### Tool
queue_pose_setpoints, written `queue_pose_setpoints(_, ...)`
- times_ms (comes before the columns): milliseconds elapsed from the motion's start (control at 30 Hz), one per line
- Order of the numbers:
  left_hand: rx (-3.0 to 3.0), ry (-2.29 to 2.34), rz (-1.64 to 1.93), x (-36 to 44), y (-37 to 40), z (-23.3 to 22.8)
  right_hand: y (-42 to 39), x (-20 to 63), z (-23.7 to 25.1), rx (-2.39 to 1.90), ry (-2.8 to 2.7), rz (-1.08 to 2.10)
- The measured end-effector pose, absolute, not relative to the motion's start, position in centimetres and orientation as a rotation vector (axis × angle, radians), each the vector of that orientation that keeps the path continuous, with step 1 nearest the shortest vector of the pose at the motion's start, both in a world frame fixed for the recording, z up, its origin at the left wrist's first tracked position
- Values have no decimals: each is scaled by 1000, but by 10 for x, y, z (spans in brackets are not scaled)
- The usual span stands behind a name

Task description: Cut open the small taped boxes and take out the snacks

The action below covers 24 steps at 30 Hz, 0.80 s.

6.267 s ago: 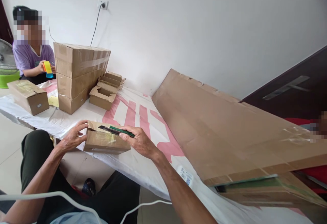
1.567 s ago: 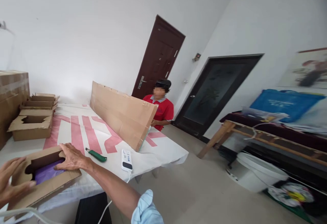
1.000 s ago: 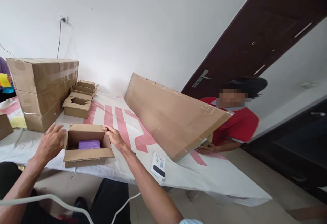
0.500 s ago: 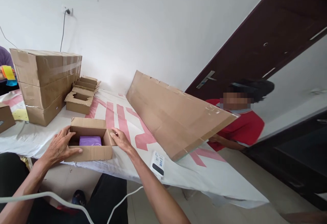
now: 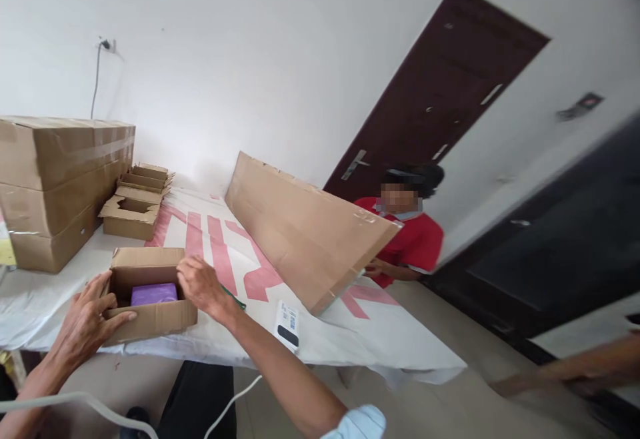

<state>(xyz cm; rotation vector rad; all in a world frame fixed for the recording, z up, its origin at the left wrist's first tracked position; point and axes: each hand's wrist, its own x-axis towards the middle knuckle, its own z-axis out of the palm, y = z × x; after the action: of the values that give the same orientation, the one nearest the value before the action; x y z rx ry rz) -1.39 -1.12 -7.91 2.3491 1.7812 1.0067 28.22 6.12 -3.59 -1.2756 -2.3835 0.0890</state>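
Observation:
A small cardboard box [image 5: 150, 322] stands with its top flaps up near the table's front edge. Inside it lies a purple block-shaped packet [image 5: 154, 293]. My left hand [image 5: 93, 312] grips the box's left end, its thumb lying along the front flap and its fingers on the left side. At the right end, my right hand [image 5: 203, 285] has its fingers bent over the upper edge; the flap there is mostly hidden behind them. Partly covered by my right wrist, a thin green item [image 5: 236, 297] rests on the table.
Taped cartons [image 5: 70, 185] are stacked at the left, beside opened small boxes [image 5: 131, 219]. A large cardboard sheet [image 5: 305, 239] leans to the right, near a white device [image 5: 287, 325]. Behind it is a person in red [image 5: 415, 245]. A white cable [image 5: 75, 402] crosses the foreground.
The view has swung right, so the table's things appear further left. My right hand has gone from the right flap's outer side to over its upper edge. The green item has come into view.

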Motion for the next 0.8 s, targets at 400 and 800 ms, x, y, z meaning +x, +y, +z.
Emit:
queue_pose_setpoints(400,2527,1663,1274,-29,6,-135,69,207,10,-1953,-2814,530)
queue_pose_setpoints(800,2562,1648,1329,-31,15,-142,76,218,-21,-1932,-2117,870)
